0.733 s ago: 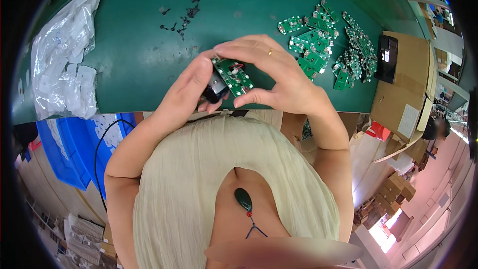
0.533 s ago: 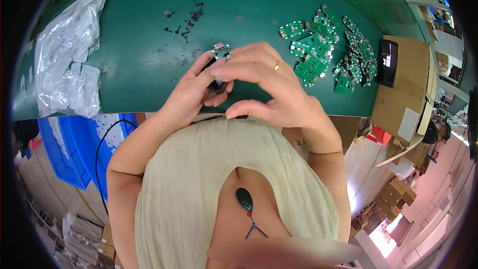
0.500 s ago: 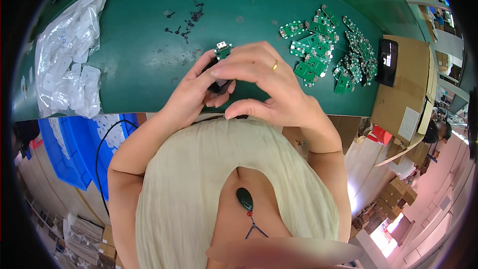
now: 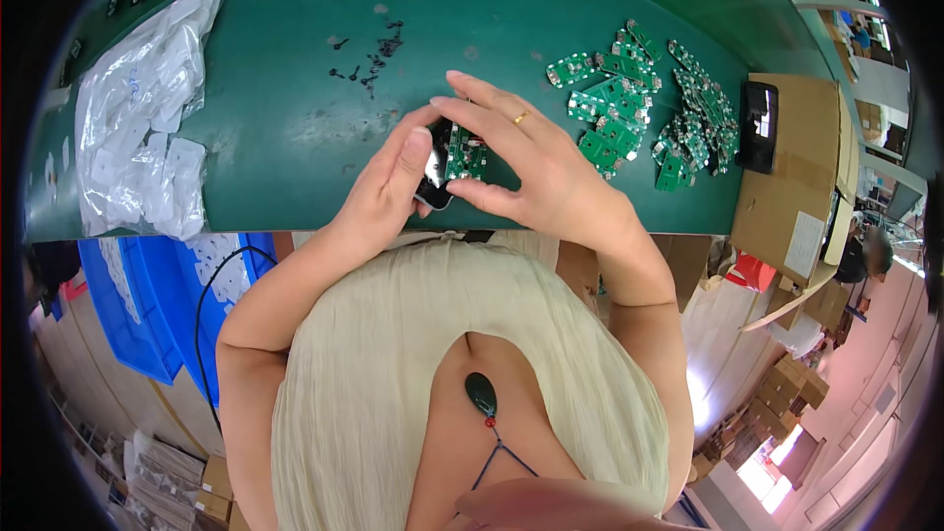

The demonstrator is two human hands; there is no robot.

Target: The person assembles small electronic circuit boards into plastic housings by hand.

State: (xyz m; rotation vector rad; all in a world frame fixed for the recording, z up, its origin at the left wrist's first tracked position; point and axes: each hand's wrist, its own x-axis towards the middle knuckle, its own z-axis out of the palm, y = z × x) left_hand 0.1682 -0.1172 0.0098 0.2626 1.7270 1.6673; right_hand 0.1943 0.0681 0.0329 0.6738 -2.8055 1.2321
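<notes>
My left hand (image 4: 385, 177) is closed around a small glossy black casing (image 4: 434, 169), its thumb lying along the top. Against the casing's right side is a green circuit board (image 4: 462, 150) with metal parts on it, tilted up on edge. My right hand (image 4: 541, 157) curves over the board, fingertips at its far end and thumb at its near end. Both hands meet just above the near edge of the green table. Beyond them lie several small black pieces (image 4: 374, 61), too small to name. A loose pile of green circuit boards (image 4: 615, 103) lies to the right.
A second heap of boards (image 4: 696, 113) sits by a cardboard box (image 4: 806, 177) with a black phone-like device (image 4: 758, 126) against it. Clear plastic bags of white flat parts (image 4: 147, 138) are on the left. Blue bins (image 4: 162, 305) stand below the table edge, beside a black cable (image 4: 200, 315).
The circuit board has been turned and now stands beside the casing, more of it showing. My right thumb has come in to the board's near end, and my left thumb presses on the casing.
</notes>
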